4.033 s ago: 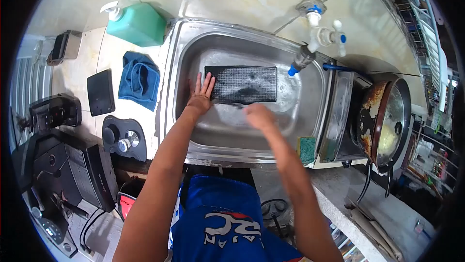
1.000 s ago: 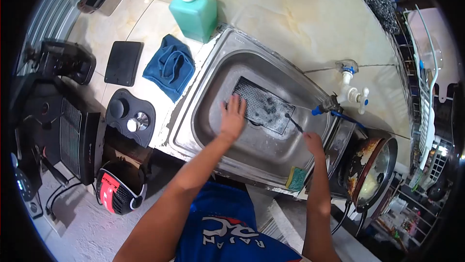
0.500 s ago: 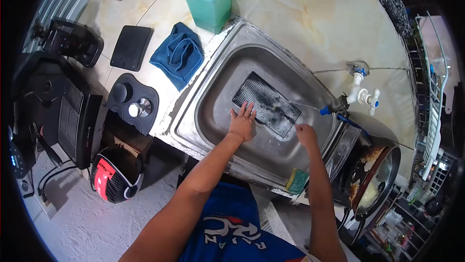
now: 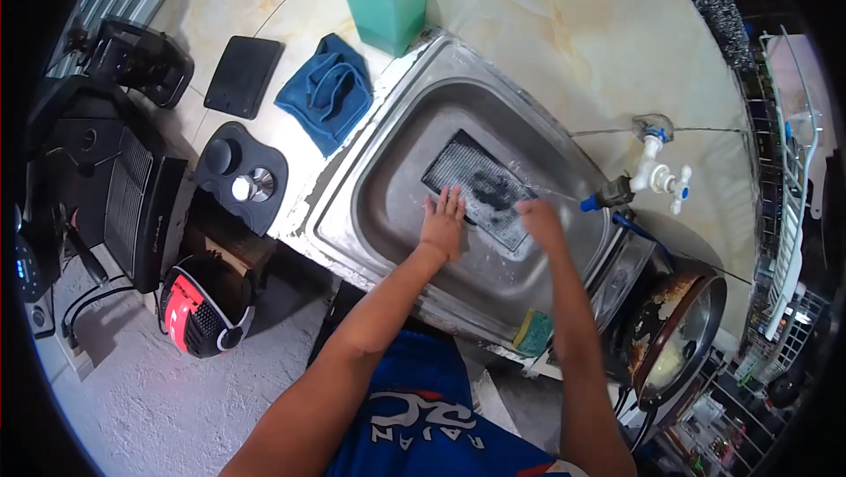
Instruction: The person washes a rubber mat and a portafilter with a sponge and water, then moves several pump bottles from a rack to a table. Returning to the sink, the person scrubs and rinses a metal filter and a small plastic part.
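Observation:
A rectangular perforated metal drip grate [image 4: 467,168] with a dark edge lies in the stainless steel sink [image 4: 388,204], with suds and a dark patch on it. My left hand [image 4: 443,228] presses its near long edge, fingers stretched out and slightly spread. Over the grate's right end, my right hand [image 4: 542,223] is closed and blurred by motion; what it grips looks like a thin dark brush, mostly hidden now. A thin stream of water from the tap [image 4: 608,193] reaches the grate.
A yellow-green sponge [image 4: 532,332] sits on the sink's front rim. Left of the sink are a blue cloth [image 4: 328,93], a black tamping mat [image 4: 238,179] and a coffee machine [image 4: 115,186]. A green soap bottle [image 4: 385,5] stands behind; a worn pan [image 4: 674,336] is at right.
My right hand has moved up and slightly left over the grate, and the thin dark handle seen before is now hidden. My left hand stays at the same edge.

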The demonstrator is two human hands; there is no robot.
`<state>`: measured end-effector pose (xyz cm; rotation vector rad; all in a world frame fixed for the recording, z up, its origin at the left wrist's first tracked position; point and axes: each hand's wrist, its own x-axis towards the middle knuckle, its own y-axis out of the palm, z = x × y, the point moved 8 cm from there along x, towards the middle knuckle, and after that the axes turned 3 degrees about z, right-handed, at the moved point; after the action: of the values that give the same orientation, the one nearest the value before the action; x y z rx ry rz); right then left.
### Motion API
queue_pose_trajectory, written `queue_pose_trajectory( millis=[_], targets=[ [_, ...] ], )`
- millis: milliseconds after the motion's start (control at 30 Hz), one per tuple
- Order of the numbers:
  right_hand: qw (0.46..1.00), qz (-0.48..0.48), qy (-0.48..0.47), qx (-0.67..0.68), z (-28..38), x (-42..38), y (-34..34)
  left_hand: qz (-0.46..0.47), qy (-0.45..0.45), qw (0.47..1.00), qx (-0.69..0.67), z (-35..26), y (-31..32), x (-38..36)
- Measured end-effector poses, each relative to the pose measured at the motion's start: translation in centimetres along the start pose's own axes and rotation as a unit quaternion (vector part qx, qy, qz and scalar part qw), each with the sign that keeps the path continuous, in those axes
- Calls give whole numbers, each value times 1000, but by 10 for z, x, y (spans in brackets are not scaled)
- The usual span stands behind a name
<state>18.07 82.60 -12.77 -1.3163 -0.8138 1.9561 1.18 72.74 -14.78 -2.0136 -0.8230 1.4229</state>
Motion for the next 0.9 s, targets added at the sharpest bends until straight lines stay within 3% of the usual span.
queue_pose_trajectory(
  millis=[33, 100, 267, 367, 433, 533, 633, 700, 733, 800, 867, 900],
  targets=[
    [999, 7, 48, 11, 5, -6, 13, -7, 2, 1000, -2, -1, -4, 2],
    [997, -48, 64, 4, 29, -1, 14, 13, 1, 999, 41, 0, 0, 0],
    [991, -66, 95, 61, 76, 35, 31, -3, 12, 1000, 26, 0, 2, 2],
    [983, -83, 93, 132, 23, 8, 14, 0, 9, 999, 43, -4, 3, 1],
    [983, -34, 138, 112, -39, -29, -4, 0, 1, 999, 45, -4, 0, 3],
    [977, -34, 203, 46, -70, -48, 2, 8, 5, 999, 33, -4, 2, 0],
    [983, -83, 121, 109, -9, 5, 12, 2, 0, 1000, 17, -1, -2, 4],
    [986, -55, 142, 63, 32, 44, 12, 3, 8, 1000, 8, 0, -1, 3],
    [986, -50, 144, 67, 25, 40, 17, 9, 7, 1000, 9, 1, 1, 2],
    [996, -70, 27, 38, 13, 33, 5, 5, 3, 1000, -11, 2, -2, 2],
    [989, -52, 140, 14, -64, -6, -4, 1, 2, 1000, -8, 3, -1, 2],
    [990, -54, 134, 7, -71, -8, -13, -4, 0, 1000, -19, 4, -1, 3]
  ],
)
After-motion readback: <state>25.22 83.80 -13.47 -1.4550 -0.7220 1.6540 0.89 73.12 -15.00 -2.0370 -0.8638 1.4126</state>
